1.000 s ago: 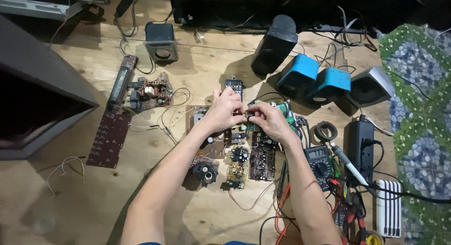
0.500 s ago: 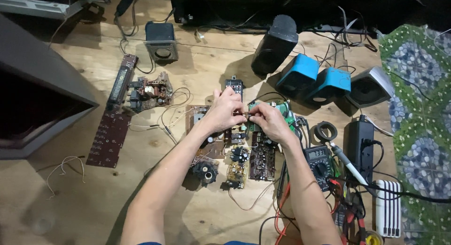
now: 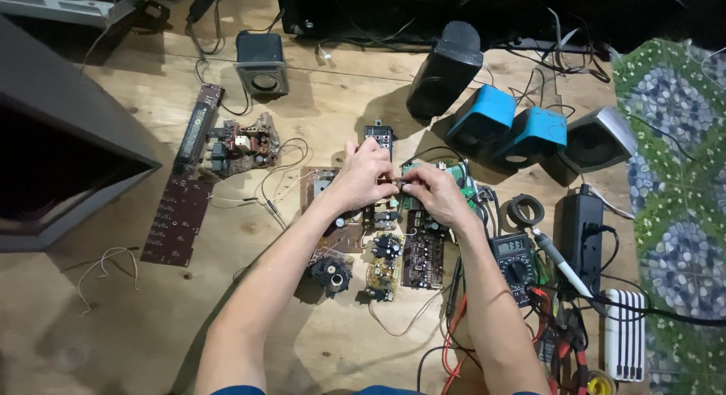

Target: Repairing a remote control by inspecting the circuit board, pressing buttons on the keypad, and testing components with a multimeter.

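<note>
My left hand [image 3: 364, 175] and my right hand [image 3: 432, 192] meet over a cluster of brown circuit boards [image 3: 393, 247] on the wooden floor. The fingertips of both hands pinch a small part [image 3: 398, 185] between them; it is too small to tell what it is. A green circuit board [image 3: 463, 175] lies just beyond my right hand. A small black module [image 3: 378, 132] sits right above my left hand. A round black component [image 3: 331, 274] rests below my left forearm.
A multimeter [image 3: 514, 257] with red and black leads lies right of the boards, beside a soldering iron [image 3: 560, 260] and black adapter [image 3: 581, 227]. Two blue speakers [image 3: 510, 126], dark speakers [image 3: 446, 66] and a long dark board [image 3: 181, 206] lie around. A dark cabinet [image 3: 53, 153] stands left.
</note>
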